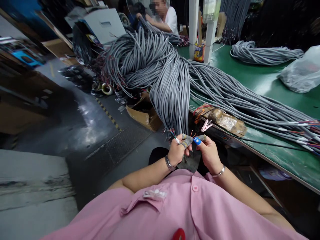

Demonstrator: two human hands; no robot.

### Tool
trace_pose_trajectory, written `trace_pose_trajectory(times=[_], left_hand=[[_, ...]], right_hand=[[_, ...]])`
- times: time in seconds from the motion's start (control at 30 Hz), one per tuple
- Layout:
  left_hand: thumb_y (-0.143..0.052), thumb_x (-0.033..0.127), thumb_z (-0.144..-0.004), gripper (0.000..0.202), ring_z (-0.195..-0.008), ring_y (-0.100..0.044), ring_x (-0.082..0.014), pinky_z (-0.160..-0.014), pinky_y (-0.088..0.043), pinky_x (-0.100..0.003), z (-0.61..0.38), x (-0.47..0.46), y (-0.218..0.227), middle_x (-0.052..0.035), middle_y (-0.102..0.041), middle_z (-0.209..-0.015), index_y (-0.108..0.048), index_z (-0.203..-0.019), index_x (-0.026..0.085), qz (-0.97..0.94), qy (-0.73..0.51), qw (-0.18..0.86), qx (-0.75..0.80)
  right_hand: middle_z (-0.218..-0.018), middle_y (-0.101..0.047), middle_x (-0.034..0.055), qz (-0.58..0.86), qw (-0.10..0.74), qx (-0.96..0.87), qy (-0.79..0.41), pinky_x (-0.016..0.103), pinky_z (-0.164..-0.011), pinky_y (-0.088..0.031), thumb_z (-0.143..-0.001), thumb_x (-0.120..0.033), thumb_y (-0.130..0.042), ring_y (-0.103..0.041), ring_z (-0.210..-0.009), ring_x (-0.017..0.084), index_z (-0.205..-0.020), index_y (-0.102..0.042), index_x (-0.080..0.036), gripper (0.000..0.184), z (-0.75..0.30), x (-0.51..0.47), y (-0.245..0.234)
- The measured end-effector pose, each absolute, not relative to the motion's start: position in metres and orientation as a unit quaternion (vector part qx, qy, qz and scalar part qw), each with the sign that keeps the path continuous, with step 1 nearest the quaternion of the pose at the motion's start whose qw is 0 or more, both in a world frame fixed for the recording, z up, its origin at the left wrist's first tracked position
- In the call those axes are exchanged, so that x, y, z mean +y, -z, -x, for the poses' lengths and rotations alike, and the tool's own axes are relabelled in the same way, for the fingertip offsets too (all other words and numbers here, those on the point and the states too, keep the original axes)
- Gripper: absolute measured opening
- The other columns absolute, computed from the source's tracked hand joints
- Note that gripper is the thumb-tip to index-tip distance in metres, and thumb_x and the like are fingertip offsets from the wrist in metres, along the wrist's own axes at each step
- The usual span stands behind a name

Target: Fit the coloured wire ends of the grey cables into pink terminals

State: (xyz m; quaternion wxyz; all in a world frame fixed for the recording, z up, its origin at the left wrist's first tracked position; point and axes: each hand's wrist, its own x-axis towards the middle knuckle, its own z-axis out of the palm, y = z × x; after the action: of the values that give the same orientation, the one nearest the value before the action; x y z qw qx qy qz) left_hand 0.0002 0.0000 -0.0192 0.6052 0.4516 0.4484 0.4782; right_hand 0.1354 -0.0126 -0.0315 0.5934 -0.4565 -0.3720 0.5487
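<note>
A thick bundle of grey cables point(172, 96) hangs off the edge of the green table point(262, 83) down to my hands. My left hand point(178, 150) is closed in a pinch on the end of one grey cable, where thin coloured wires point(172, 133) stick out. My right hand point(207, 151) is also closed, its fingertips against the same cable end beside the left hand. Fingers of both hands wear covers, one of them blue point(197, 140). A pink clip point(206, 125) sits at the table edge just above my hands.
More grey cables point(265, 55) are coiled at the far side of the table, near a clear plastic bag point(302, 71). A person in a white shirt point(170, 18) works on cables at the back. An open cardboard box point(143, 115) lies on the floor. White posts point(193, 30) stand on the table.
</note>
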Motion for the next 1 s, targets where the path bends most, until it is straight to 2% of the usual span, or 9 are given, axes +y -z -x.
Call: trace_pose_trajectory(times=[0.23,0.43,0.63,0.83,0.9,1.0], left_hand=[[-0.067,0.047,-0.078,0.033,-0.033,-0.043,-0.0049,-0.033,-0.028,-0.018,-0.002,0.002,0.015,0.0041,-0.057,-0.053,-0.056,-0.075,0.015,-0.438,-0.484,0.615,0.442],[-0.071,0.045,-0.075,0.033,-0.031,-0.04,-0.0043,-0.031,-0.024,-0.017,0.002,0.008,0.003,0.0043,-0.056,-0.049,-0.055,-0.072,0.016,-0.425,-0.472,0.639,0.435],[-0.073,0.042,-0.072,0.031,-0.031,-0.04,-0.0044,-0.031,-0.024,-0.017,-0.009,0.013,-0.004,0.004,-0.057,-0.049,-0.057,-0.073,0.015,-0.428,-0.442,0.669,0.416],[-0.071,0.043,-0.073,0.033,-0.032,-0.04,-0.0042,-0.032,-0.024,-0.018,-0.022,0.023,-0.009,0.0033,-0.057,-0.05,-0.053,-0.067,0.016,-0.43,-0.431,0.683,0.405],[-0.071,0.043,-0.073,0.034,-0.032,-0.04,-0.0041,-0.032,-0.024,-0.018,-0.023,0.024,-0.008,0.0033,-0.057,-0.05,-0.053,-0.066,0.016,-0.428,-0.429,0.685,0.405],[-0.073,0.043,-0.071,0.033,-0.031,-0.04,-0.004,-0.032,-0.024,-0.017,-0.024,0.023,-0.005,0.0036,-0.057,-0.05,-0.054,-0.068,0.015,-0.427,-0.42,0.688,0.41]], right_hand=[[-0.064,-0.058,-0.003,0.449,0.59,-0.387,-0.549,0.023,-0.056,-0.039,-0.073,-0.036,-0.077,-0.046,-0.058,0.01,-0.076,-0.068,-0.02,0.019,-0.141,-0.015,0.03],[-0.071,-0.061,0.0002,0.437,0.636,-0.264,-0.579,0.023,-0.055,-0.043,-0.084,-0.057,-0.059,-0.05,-0.057,0.009,-0.085,-0.069,-0.019,0.039,-0.167,-0.001,0.044],[-0.077,-0.066,0.0025,0.401,0.58,-0.294,-0.645,0.024,-0.051,-0.044,-0.079,-0.065,-0.058,-0.051,-0.055,0.01,-0.084,-0.067,-0.019,0.047,-0.183,0.03,0.036],[-0.063,-0.06,0.0007,0.451,0.649,-0.355,-0.499,0.024,-0.053,-0.041,-0.083,-0.064,-0.054,-0.048,-0.054,0.011,-0.069,-0.065,-0.019,0.049,-0.17,0.037,0.03],[-0.064,-0.061,0.0009,0.419,0.65,-0.307,-0.554,0.025,-0.054,-0.043,-0.082,-0.068,-0.053,-0.05,-0.055,0.012,-0.071,-0.065,-0.019,0.051,-0.164,0.039,0.03],[-0.067,-0.063,0.0006,0.359,0.633,-0.234,-0.645,0.027,-0.056,-0.046,-0.075,-0.067,-0.063,-0.053,-0.056,0.013,-0.076,-0.065,-0.02,0.047,-0.16,0.044,0.029]])
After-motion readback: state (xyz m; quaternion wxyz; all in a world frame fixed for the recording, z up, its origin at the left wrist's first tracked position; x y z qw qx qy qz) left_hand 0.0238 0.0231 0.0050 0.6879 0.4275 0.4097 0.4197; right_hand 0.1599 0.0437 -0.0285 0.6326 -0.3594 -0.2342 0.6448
